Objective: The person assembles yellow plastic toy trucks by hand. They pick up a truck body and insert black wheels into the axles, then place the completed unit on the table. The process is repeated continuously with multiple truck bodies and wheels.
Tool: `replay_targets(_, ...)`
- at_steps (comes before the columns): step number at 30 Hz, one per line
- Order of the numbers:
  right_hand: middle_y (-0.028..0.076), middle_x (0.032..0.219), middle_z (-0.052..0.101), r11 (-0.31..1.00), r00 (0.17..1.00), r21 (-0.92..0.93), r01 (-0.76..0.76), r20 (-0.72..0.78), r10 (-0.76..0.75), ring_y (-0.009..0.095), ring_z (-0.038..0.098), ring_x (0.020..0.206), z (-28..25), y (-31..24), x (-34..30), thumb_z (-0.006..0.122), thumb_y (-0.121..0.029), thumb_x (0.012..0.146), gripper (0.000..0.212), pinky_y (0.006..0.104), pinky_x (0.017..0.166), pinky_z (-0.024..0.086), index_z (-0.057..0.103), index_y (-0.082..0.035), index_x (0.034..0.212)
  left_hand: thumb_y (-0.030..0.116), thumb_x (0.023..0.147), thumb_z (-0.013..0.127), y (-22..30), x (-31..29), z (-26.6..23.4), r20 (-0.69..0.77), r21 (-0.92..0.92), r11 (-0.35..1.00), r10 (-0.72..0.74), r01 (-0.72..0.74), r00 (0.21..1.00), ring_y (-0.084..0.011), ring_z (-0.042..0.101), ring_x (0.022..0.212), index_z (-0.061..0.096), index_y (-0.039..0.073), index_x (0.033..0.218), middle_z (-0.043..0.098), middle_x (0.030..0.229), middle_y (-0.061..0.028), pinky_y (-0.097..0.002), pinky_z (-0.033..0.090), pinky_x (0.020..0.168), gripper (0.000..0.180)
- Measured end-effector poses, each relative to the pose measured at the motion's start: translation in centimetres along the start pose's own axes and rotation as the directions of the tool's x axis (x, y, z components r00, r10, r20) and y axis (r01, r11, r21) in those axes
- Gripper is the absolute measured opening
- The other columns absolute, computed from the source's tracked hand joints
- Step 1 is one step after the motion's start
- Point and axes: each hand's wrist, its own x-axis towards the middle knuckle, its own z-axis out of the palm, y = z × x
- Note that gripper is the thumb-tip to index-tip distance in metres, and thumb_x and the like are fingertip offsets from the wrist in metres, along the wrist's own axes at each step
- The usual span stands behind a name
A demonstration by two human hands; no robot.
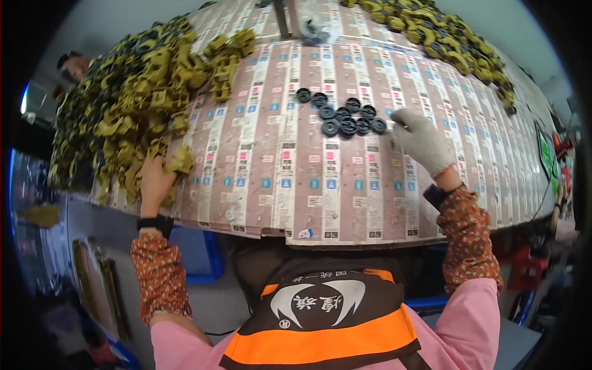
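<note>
At the left, my bare left hand (156, 180) reaches into the near edge of a heap of olive-yellow plastic parts (145, 105). Its fingers are bent and partly hidden, closed on a yellow part (179, 160) at the thumb side. My right hand (424, 142), in a pale knit glove, is over the table right of the middle, fingers curled together. Whatever they hold, if anything, is hidden. Just left of its fingertips, apart from them, lies a loose group of small round black wheel-like pieces (347, 126).
Patterned sheets cover the table (265, 191). Another heap of yellow and black parts (444, 40) runs along the far right. A clear plastic bag (314, 33) lies by a metal post (282, 18) at the back. A blue bin (196, 256) stands below the front edge.
</note>
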Motion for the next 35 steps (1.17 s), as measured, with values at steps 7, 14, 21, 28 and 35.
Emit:
replay_targets(7, 0.021, 0.097, 0.073, 0.952, 0.990, -0.274, 0.137, 0.001, -0.142, 0.041, 0.072, 0.093, 2.4, 0.9, 1.2, 0.067, -0.029, 0.088, 0.029, 0.0521, 0.083, 0.057, 0.073, -0.005, 0.103, 0.009, 0.099, 0.062, 10.3, -2.8, -4.1, 0.179, -0.980, -0.064, 0.097, 0.186, 0.979, -0.0268, 0.072, 0.110, 0.057, -0.002, 0.138, 0.070, 0.130, -0.0187, -0.0378, 0.059, 0.096, 0.040)
replay_targets(14, 0.026, 0.107, 0.072, 0.932, 0.995, -0.355, 0.075, -0.032, -0.093, 0.040, 0.073, 0.103, 3.3, -1.1, -0.2, 0.067, -0.010, 0.085, 0.021, 0.0465, 0.085, 0.062, 0.075, 0.003, 0.100, 0.024, 0.104, 0.068, 19.7, -8.1, -5.7, 0.182, -0.846, -0.366, 0.485, 0.388, 0.856, -0.0322, 0.072, 0.111, 0.039, 0.005, 0.160, 0.062, 0.140, -0.0212, -0.0414, 0.065, 0.089, 0.066)
replay_targets(21, 0.018, 0.104, 0.071, 0.896, 0.989, 0.422, 0.137, -0.008, -0.148, 0.026, 0.068, 0.090, 1.9, -2.4, -7.0, 0.061, -0.019, 0.099, 0.039, 0.0396, 0.085, 0.056, 0.066, 0.003, 0.131, 0.044, 0.110, 0.060, 29.3, -12.2, -3.8, 0.427, -0.704, -0.365, 0.468, 0.610, 0.773, -0.0206, 0.075, 0.089, 0.061, 0.007, 0.132, 0.073, 0.107, -0.0083, -0.0320, 0.064, 0.074, 0.043)
replay_targets(28, 0.008, 0.113, 0.068, 0.562, 0.983, 0.822, -0.092, 0.166, -0.082, 0.014, 0.066, 0.097, 4.2, -7.2, -12.3, 0.064, -0.012, 0.101, 0.046, 0.0304, 0.089, 0.056, 0.057, 0.005, 0.144, 0.059, 0.105, 0.060, 32.3, -13.9, -2.8, 0.463, -0.576, -0.418, 0.542, 0.703, 0.701, -0.0192, 0.075, 0.085, 0.060, 0.008, 0.134, 0.072, 0.101, -0.0074, -0.0323, 0.064, 0.072, 0.059)
replay_targets(35, 0.011, 0.131, 0.065, 0.491, 0.973, 0.862, -0.129, 0.204, -0.104, 0.017, 0.065, 0.113, 6.4, -7.3, -12.5, 0.062, -0.012, 0.104, 0.046, 0.0334, 0.099, 0.057, 0.055, -0.001, 0.149, 0.053, 0.106, 0.062, 33.5, -15.2, -2.1, 0.325, -0.826, -0.314, 0.413, 0.468, 0.851, -0.0172, 0.069, 0.113, 0.037, 0.017, 0.156, 0.062, 0.131, -0.0064, -0.0323, 0.063, 0.089, 0.066)
